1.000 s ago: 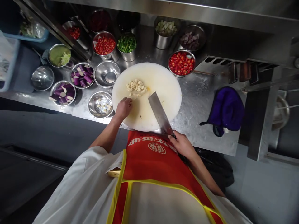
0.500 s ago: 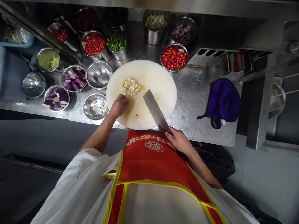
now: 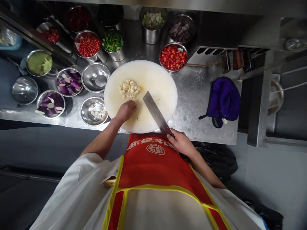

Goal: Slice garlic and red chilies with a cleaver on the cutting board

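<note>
My right hand (image 3: 181,142) is wrapped round the handle of a cleaver (image 3: 157,112). Its broad blade slants up and left over the round white cutting board (image 3: 165,80). Low over the board's left half, my left hand (image 3: 126,111) has its fingers curled together; whatever they may hold is hidden. Just beyond that hand lies a pile of peeled garlic cloves (image 3: 129,88). A small dark scrap (image 3: 137,118) rests near the board's front edge. Left of the board, a steel bowl (image 3: 83,116) holds a few pale garlic pieces.
Two bowls of cut eggplant (image 3: 72,85) and an empty steel bowl (image 3: 96,76) stand on the left. Chopped red chillies (image 3: 173,57), green peppers (image 3: 112,41) and onions fill containers behind. A purple cloth (image 3: 223,99) lies right, below a knife rack (image 3: 208,54).
My left hand has shifted right over the board, away from the garlic pile's near edge. The cleaver stays almost in place. The whole view has moved slightly.
</note>
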Motion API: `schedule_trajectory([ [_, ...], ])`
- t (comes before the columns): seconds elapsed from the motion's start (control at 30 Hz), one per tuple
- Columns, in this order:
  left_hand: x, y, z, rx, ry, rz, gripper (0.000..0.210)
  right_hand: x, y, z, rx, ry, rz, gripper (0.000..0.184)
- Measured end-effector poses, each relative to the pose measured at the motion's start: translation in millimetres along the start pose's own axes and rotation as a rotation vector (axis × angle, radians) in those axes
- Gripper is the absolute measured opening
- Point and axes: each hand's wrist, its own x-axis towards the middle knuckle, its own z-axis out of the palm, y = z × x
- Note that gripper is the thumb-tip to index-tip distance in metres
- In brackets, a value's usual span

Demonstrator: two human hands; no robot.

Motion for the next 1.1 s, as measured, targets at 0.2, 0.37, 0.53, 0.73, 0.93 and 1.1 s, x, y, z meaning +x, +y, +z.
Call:
schedule_trajectory([
  [0.2,11.5,26.5,29.1,-0.059,-0.010,0.043,0.017,-4.9,-6.9,-6.7,-0.056,-0.009,-0.072,0.033],
  [0.37,14.6,24.7,28.8,-0.065,-0.036,0.074,0.019,-10.9,-12.2,-15.6,-0.100,-0.038,-0.086,0.033],
  [0.53,16.2,20.2,29.0,-0.058,-0.045,0.107,0.020,-17.9,-15.6,-21.4,-0.117,-0.053,-0.087,0.030],
  [0.73,16.0,18.4,31.0,-0.079,-0.023,0.144,0.022,-7.4,-21.1,-20.4,-0.163,-0.073,-0.059,0.026],
  [0.93,14.2,30.1,27.8,-0.056,-0.023,0.063,0.022,9.5,-13.6,-17.4,-0.124,-0.030,-0.084,0.020],
  [1.1,16.8,40.5,30.6,-0.030,0.020,-0.123,0.019,4.2,2.2,-16.7,-0.029,0.044,-0.067,0.022],
])
